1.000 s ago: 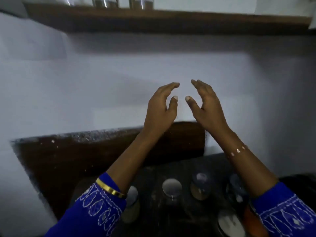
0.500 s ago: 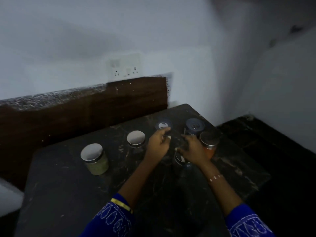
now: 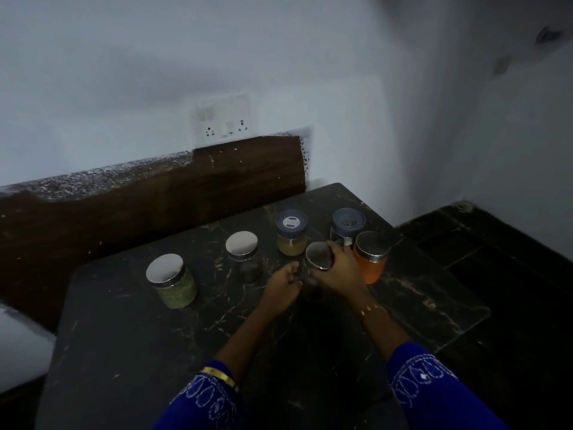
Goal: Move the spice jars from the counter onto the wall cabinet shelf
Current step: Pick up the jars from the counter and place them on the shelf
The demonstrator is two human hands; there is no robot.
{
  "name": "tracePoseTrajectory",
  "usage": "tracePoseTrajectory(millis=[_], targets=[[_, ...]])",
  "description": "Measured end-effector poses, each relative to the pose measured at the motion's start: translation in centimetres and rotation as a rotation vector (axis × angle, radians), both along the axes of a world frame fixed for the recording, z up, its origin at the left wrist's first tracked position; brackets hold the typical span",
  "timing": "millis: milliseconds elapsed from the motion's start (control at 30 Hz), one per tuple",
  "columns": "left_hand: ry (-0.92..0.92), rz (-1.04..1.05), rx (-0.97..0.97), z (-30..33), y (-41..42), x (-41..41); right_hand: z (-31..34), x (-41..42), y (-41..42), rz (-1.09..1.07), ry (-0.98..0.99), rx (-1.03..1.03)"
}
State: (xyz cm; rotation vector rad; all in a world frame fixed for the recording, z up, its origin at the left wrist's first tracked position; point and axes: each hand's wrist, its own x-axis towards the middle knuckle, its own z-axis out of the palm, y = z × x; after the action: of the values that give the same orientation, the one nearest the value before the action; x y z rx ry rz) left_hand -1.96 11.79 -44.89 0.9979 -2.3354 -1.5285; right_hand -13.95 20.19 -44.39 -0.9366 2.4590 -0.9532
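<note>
Several spice jars stand on the dark stone counter (image 3: pixel 155 352). My right hand (image 3: pixel 339 271) grips a dark jar with a steel lid (image 3: pixel 318 255) at the counter's middle right. My left hand (image 3: pixel 280 287) touches that jar's left side with curled fingers. Around them stand a green-filled jar (image 3: pixel 173 282), a dark jar with a steel lid (image 3: pixel 243 256), a yellow-filled jar with a blue lid (image 3: pixel 290 232), a blue-lidded jar (image 3: pixel 347 223) and an orange jar (image 3: pixel 370 254). The wall shelf is out of view.
A brown backsplash (image 3: pixel 155 200) runs behind the counter, with a white socket plate (image 3: pixel 221 119) above it. The counter ends at the right beside a lower black ledge (image 3: pixel 496 259). White walls meet in a corner at the right.
My view dropped from the wall shelf down to the counter. Both hands came down from the wall to the jars, and my right hand took hold of the dark steel-lidded jar.
</note>
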Motion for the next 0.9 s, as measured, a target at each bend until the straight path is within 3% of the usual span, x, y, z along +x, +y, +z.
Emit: tracePoseTrajectory(millis=[133,333,433,567,700,900], targets=[[0.224,0.061,-0.082,2.1,-0.9,0.3,5.3,0.6,-2.4,0.022,0.048,-0.212],[0.443,0.312,-0.492,8.2,-3.0,-0.1,13.8,3.2,-5.4,0.044,0.207,-0.491],[0.588,0.485,-0.545,12.5,-4.2,0.2,17.6,4.0,-6.3,0.148,0.099,-0.677],[0.671,0.473,-0.384,18.4,-6.2,1.9,22.0,3.1,-6.4,0.251,-0.147,-0.835],[0.967,0.136,0.142,23.1,-7.4,3.6,23.9,2.9,-6.9,0.352,-0.195,-0.840],[1.064,0.167,0.286,25.7,-9.0,4.3,25.7,5.8,-7.8,0.479,-0.192,-0.903]])
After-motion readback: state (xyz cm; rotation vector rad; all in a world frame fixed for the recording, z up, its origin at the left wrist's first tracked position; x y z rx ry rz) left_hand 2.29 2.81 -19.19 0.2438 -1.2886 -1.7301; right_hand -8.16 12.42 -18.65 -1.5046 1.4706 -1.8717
